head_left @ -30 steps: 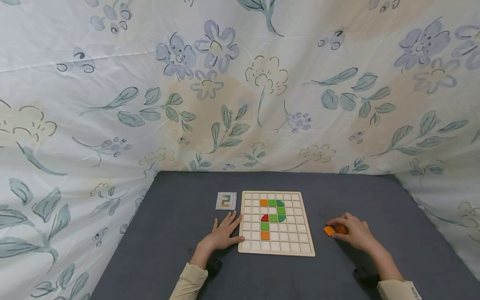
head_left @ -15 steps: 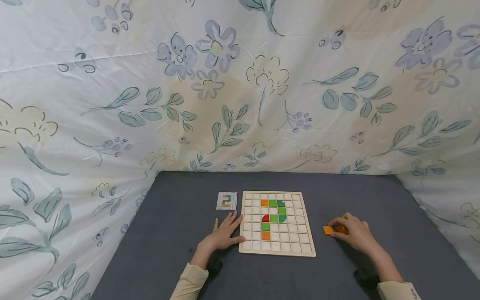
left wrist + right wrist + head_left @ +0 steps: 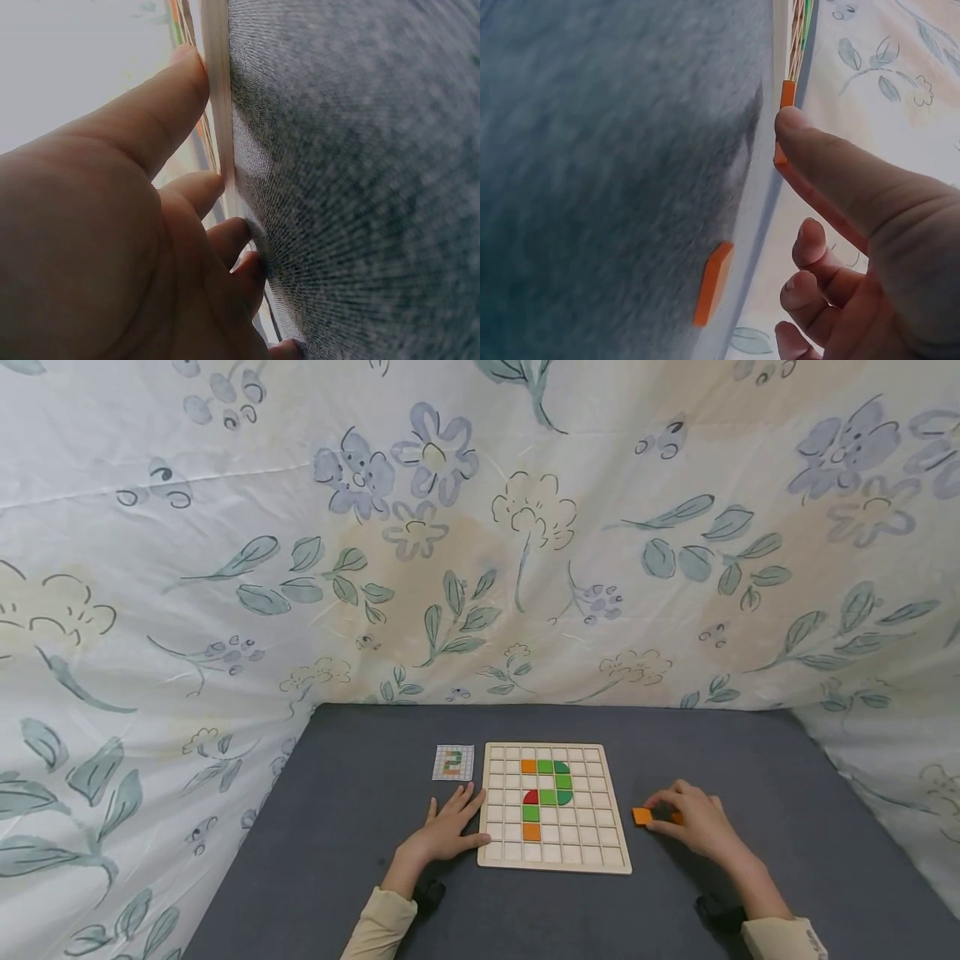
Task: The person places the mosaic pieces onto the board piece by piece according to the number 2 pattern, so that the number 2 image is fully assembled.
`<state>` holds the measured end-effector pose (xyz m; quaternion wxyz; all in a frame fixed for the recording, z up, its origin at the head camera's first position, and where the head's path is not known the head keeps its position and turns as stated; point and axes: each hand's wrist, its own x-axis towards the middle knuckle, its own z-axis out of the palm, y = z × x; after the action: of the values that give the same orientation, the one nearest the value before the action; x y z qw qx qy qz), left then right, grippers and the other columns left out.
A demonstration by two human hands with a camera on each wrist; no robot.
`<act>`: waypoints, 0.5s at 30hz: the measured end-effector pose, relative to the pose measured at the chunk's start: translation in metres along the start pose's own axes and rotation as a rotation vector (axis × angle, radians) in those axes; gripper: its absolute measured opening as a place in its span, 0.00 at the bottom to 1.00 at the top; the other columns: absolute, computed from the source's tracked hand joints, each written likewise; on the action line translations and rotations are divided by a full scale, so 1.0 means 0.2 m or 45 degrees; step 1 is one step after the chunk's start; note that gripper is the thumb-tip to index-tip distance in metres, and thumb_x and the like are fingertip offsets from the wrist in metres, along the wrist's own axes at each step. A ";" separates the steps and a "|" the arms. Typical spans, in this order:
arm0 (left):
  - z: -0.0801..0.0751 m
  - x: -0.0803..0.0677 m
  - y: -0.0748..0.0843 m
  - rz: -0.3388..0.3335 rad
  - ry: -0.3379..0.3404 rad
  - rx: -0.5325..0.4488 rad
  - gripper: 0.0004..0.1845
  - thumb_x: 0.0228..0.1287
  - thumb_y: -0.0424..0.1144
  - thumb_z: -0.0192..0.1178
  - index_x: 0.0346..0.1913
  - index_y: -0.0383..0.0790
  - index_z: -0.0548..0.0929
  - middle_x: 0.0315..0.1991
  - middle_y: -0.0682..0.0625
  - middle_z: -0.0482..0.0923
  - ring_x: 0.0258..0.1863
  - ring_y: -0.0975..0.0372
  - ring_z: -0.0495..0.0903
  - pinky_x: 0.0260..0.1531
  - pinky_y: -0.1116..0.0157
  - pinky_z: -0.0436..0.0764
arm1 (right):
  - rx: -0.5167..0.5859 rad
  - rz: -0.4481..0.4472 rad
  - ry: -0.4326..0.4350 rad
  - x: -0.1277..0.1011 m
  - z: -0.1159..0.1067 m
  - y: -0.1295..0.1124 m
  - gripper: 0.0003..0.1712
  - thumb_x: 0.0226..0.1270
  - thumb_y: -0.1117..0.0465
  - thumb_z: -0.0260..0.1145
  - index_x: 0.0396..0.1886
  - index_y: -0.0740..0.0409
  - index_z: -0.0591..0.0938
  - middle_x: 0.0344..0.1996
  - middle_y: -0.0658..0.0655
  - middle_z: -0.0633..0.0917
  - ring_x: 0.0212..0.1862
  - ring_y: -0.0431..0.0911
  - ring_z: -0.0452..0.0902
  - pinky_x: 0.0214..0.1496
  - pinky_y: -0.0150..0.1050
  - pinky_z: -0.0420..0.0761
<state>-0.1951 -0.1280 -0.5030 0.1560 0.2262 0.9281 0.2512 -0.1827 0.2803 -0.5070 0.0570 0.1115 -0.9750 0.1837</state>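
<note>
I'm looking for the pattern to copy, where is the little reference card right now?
In the head view the reference card lies flat on the grey table, just left of the wooden grid board at its far corner, beyond the left hand.

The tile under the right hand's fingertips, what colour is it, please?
Orange tile, clearest in the head view.
</note>
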 end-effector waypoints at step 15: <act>0.02 0.01 -0.02 -0.017 0.002 0.014 0.41 0.63 0.55 0.55 0.73 0.44 0.52 0.74 0.43 0.44 0.73 0.48 0.42 0.63 0.36 0.35 | 0.029 -0.113 0.055 0.06 0.03 -0.09 0.14 0.49 0.52 0.74 0.37 0.44 0.84 0.28 0.49 0.72 0.29 0.41 0.62 0.34 0.42 0.55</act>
<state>-0.1967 -0.1283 -0.5077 0.1557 0.2208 0.9311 0.2453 -0.1909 0.2600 -0.5043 0.0847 0.1511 -0.9655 0.1945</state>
